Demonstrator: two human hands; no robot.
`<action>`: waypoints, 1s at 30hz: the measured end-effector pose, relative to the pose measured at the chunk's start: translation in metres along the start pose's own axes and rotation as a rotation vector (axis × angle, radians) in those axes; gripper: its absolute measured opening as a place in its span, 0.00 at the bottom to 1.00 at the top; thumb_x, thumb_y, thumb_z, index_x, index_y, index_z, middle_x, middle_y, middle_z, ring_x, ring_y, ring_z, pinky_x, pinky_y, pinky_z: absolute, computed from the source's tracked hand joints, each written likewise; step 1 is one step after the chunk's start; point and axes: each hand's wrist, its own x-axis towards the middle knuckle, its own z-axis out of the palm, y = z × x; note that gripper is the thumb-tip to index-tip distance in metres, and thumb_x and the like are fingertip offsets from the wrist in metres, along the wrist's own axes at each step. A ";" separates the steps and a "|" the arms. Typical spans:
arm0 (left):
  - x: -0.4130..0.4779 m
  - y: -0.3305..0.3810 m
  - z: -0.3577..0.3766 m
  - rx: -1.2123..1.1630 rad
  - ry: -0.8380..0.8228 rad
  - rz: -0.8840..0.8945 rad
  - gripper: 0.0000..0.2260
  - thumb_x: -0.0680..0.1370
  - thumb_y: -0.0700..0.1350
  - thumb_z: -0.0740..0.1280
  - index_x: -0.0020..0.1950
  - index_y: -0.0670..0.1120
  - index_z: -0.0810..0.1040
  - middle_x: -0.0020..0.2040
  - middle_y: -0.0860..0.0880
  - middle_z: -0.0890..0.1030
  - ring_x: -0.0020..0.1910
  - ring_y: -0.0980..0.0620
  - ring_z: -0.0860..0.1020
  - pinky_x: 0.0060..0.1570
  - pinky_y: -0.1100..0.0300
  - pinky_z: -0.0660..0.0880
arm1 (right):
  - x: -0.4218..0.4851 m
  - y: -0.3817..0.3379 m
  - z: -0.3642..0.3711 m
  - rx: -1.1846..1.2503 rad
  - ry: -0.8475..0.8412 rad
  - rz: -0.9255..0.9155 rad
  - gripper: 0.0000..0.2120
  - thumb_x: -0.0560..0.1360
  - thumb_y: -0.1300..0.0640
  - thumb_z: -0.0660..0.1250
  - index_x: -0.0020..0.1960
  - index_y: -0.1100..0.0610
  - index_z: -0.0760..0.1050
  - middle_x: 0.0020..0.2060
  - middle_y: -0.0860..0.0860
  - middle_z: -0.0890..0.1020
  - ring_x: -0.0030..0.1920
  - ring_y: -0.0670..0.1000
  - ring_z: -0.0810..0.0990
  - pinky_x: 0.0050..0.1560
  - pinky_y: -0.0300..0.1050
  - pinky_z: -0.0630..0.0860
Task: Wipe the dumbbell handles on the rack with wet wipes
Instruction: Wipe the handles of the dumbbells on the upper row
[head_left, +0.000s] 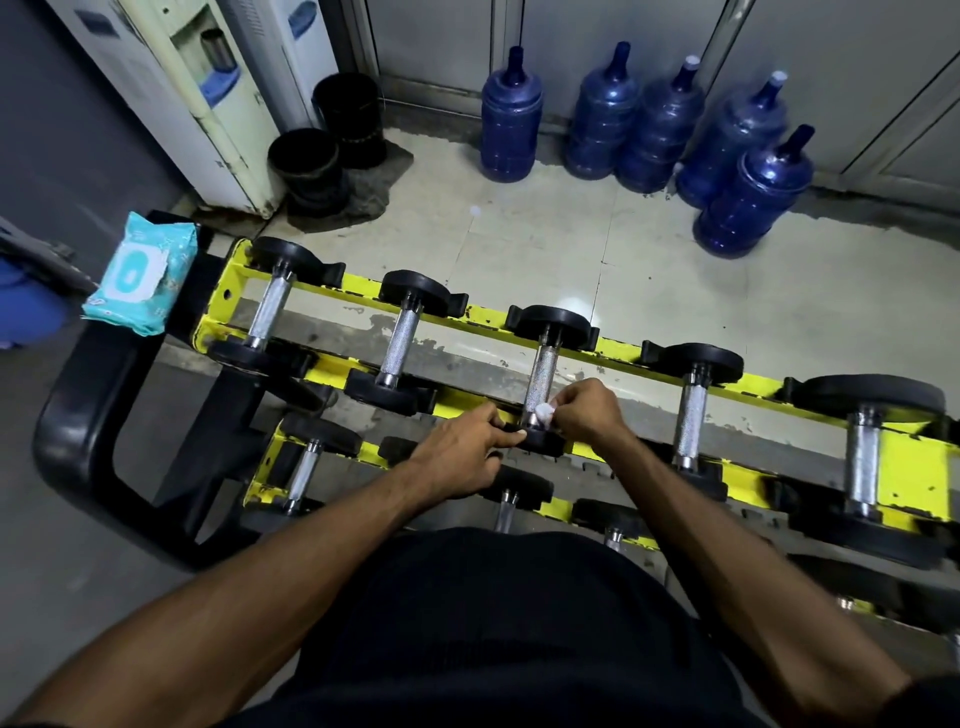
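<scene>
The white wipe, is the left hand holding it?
No, the right hand pinches the wipe against the near end of the middle dumbbell's handle.

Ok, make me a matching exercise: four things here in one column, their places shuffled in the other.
1. wipe pack
2. white wipe
3. blue jugs
4. black buckets

A. on the floor by the far wall
B. beside the water dispenser
C. in the right hand, against the handle of the dumbbell the left hand grips
D. on the black frame at the rack's left end

Pairs: 1-D, 2-C, 3-A, 4-B.
</scene>
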 end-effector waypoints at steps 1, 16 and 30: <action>0.000 0.000 -0.001 0.000 -0.001 0.003 0.21 0.80 0.46 0.66 0.73 0.56 0.73 0.55 0.54 0.70 0.48 0.57 0.70 0.40 0.64 0.65 | 0.004 0.000 0.000 0.019 -0.010 0.036 0.04 0.70 0.67 0.71 0.38 0.61 0.82 0.36 0.55 0.84 0.39 0.55 0.84 0.41 0.54 0.84; 0.002 0.003 -0.001 -0.016 0.011 -0.004 0.19 0.80 0.45 0.66 0.71 0.56 0.75 0.52 0.56 0.67 0.47 0.58 0.70 0.39 0.64 0.65 | 0.002 0.002 -0.013 0.393 -0.438 0.216 0.13 0.82 0.65 0.58 0.56 0.61 0.81 0.45 0.57 0.82 0.39 0.50 0.76 0.44 0.45 0.77; 0.008 0.003 -0.004 -0.058 0.023 -0.008 0.16 0.79 0.43 0.67 0.66 0.54 0.80 0.48 0.55 0.69 0.48 0.57 0.69 0.42 0.63 0.68 | -0.005 0.011 -0.023 0.410 -0.231 0.111 0.04 0.74 0.65 0.71 0.47 0.64 0.83 0.44 0.59 0.85 0.36 0.49 0.83 0.31 0.41 0.79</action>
